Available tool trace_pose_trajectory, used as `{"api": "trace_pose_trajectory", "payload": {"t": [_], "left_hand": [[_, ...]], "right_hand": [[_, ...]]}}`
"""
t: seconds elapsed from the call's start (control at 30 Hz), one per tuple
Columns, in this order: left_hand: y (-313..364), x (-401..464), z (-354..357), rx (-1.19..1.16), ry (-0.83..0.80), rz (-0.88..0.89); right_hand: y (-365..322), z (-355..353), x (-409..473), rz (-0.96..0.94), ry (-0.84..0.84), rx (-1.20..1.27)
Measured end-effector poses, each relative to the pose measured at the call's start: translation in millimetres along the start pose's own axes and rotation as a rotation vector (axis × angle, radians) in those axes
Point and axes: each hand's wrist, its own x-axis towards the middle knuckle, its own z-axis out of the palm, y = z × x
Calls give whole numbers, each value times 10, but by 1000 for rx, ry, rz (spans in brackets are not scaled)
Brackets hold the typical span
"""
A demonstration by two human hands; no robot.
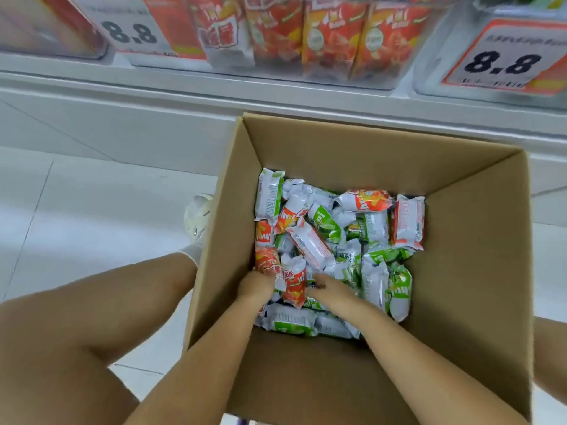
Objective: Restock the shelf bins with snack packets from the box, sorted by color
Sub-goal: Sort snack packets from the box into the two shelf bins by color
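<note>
Both hands were down in the box (383, 161): the left hand (256, 286) gripped red packets (294, 286); the right hand (329, 289) lay spread over green ones. Best gather reds only, then lift to the red bin (306, 41).

box (469, 240): matt brown cardboard | snack packets (334, 237): glossy crinkled foil-plastic | shelf bins (306, 76): clear plastic

I am kneeling behind the box (460, 240), which is standing on the floor (92, 194) before the shelf (153, 84). Packets (337, 240) are lying inside. Bins (306, 41) are sitting on the shelf; my foot (199, 216) is resting left of the box.
</note>
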Motion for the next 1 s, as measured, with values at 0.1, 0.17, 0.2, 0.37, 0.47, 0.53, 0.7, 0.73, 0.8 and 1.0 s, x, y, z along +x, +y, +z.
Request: {"api": "trace_pose_trajectory", "payload": {"t": [0.1,0.17,0.2,0.37,0.47,0.53,0.7,0.73,0.8,1.0], "left_hand": [[-52,112,80,-334,-24,-115],[-76,184,102,-437,-25,-145],[-78,209,111,-467,-35,-156],[-97,248,117,-614,-68,-209],[-100,197,107,-749,-73,-220],[-67,155,93,-805,-90,-173],[135,-141,-41,-906,-130,-12],[173,-223,-94,-953,-154,16],[247,-386,-215,-1078,-222,59],[424,-1000,-697,-981,-257,320]], "right_hand": [[-143,135,264,36,-27,193],[-190,215,404,69,20,267],[-183,266,476,89,59,324],[-103,441,579,115,174,428],[-94,443,506,91,222,518],[-80,422,433,84,274,528],[-102,316,120,54,297,821],[-114,265,27,36,313,914],[-154,118,-186,-8,314,1106],[-446,-359,-916,-257,316,1263]]}}
